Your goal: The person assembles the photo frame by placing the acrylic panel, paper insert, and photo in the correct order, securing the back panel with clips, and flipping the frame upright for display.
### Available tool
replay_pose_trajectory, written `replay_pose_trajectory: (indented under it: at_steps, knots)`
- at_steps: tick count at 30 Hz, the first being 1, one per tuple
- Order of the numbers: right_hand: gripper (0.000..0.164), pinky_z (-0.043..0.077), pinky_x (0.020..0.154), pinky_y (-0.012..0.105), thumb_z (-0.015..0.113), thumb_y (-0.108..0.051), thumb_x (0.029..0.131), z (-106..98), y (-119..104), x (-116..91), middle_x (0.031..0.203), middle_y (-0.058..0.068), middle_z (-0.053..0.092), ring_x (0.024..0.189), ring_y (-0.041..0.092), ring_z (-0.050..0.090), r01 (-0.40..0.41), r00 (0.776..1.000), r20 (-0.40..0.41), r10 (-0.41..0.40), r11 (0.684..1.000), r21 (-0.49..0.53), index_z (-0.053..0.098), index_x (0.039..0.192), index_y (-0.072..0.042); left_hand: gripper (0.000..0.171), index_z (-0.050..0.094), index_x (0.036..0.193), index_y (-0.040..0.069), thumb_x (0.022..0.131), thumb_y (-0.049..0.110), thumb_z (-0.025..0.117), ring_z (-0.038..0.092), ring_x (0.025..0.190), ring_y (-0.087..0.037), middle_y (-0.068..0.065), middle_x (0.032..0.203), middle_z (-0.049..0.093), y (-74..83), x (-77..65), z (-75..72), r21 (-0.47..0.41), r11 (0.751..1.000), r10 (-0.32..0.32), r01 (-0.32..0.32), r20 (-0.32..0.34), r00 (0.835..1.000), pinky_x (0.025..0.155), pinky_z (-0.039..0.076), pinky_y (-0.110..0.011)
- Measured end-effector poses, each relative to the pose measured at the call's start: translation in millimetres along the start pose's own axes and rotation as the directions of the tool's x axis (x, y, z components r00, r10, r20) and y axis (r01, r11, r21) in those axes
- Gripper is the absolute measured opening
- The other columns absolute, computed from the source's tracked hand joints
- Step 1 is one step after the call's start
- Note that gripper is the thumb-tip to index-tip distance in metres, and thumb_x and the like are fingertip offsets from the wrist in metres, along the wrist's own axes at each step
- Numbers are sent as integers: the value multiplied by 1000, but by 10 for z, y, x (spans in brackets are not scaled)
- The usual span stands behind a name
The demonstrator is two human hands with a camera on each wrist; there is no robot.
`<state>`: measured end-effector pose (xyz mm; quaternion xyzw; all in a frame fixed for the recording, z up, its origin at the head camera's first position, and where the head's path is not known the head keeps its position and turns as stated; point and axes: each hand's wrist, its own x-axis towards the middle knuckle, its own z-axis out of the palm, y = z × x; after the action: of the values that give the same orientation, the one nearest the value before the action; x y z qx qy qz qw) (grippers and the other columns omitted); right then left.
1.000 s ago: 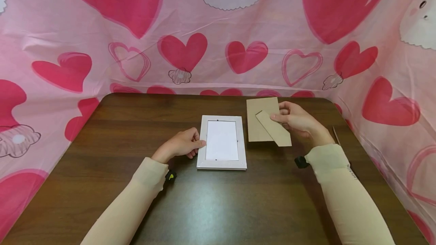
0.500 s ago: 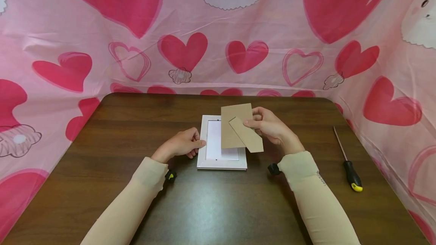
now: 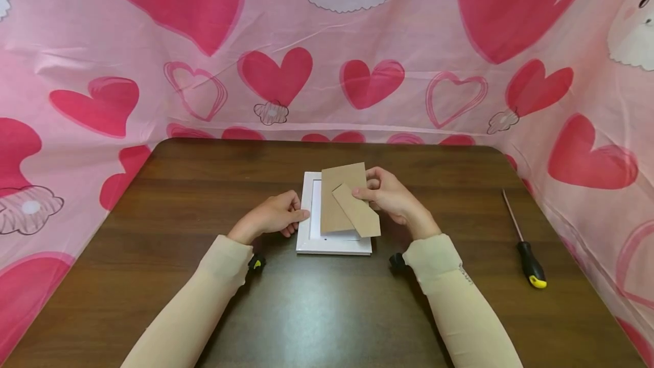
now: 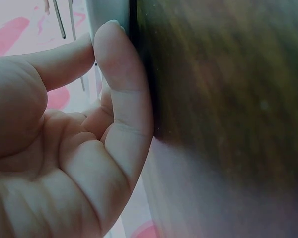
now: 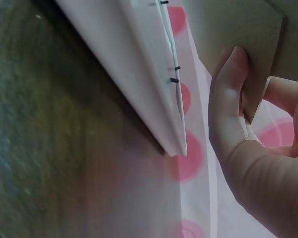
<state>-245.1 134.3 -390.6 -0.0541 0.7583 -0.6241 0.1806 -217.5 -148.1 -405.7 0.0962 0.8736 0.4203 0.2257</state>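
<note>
A white picture frame [image 3: 334,247] lies face down on the table, with a white sheet [image 3: 316,209] inside its opening. My left hand [image 3: 273,214] pinches the frame's left edge between thumb and index finger, as the left wrist view shows up close. With my right hand [image 3: 392,193] I grip the right side of a brown backing board [image 3: 339,176], which has an angled easel leg [image 3: 360,214] on it. The board is tilted over the frame and covers much of the sheet. Small black tabs [image 5: 174,80] stick out along the frame's inner edge in the right wrist view.
A screwdriver [image 3: 530,263] with a black and yellow handle lies at the right of the dark wooden table [image 3: 204,180]. Pink cloth [image 3: 230,95] with hearts hangs behind the table and along both sides.
My right hand has carried the backing board leftward from beside the frame to over it, and slightly nearer. The screwdriver has come out from behind the right arm. My left hand stays put.
</note>
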Motion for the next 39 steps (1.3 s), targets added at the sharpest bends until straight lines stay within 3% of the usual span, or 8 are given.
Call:
replay_pose_trajectory:
  at_steps: [4,7,13,23,33,39]
  knots:
    - [52,37,57,28,74,-15,84,42,11,-3,83,2,34,70,15,42,5,1000,3,-5,1000,4,36,118,-5,28,49,92,5,91,26,67,60,57,-22,-12,75,59,7,-8,-2,-1,1000,6,-6,-8,1000,55,54,-32]
    - [53,41,62,31,74,-15,84,68,15,-4,83,3,34,74,16,46,4,1000,7,-4,1000,-5,36,120,-4,28,49,92,5,91,26,67,60,57,-22,-12,74,59,13,-12,-2,-6,1000,7,-7,-11,1000,55,54,-33]
    - [55,49,72,36,74,-16,85,98,51,8,89,7,47,83,20,54,-17,1000,4,17,1000,-21,37,124,-5,28,49,93,5,91,26,67,60,57,-22,-12,75,59,15,-3,0,-4,1000,5,-5,-8,1000,55,54,-32]
    - [53,53,74,37,74,-15,85,156,62,34,99,14,56,89,24,59,-15,1000,7,15,1000,-25,40,124,-4,27,49,92,5,91,25,67,59,57,-22,-13,74,59,14,-5,-14,-13,1000,-1,1,-6,1000,55,54,-33]
    - [49,54,67,33,73,-12,85,201,72,48,97,15,59,84,24,61,-39,999,10,40,999,-31,42,121,-3,27,49,92,4,91,24,67,59,57,-23,-13,75,59,16,-17,-10,-22,1000,0,0,-9,1000,55,55,-33]
    - [48,53,64,31,73,-13,85,225,65,36,96,15,61,82,24,61,-32,999,-16,31,996,-89,43,120,-3,27,49,92,5,92,25,66,60,57,-22,-13,75,59,15,-16,-10,-12,1000,5,-5,-8,1000,55,54,-33]
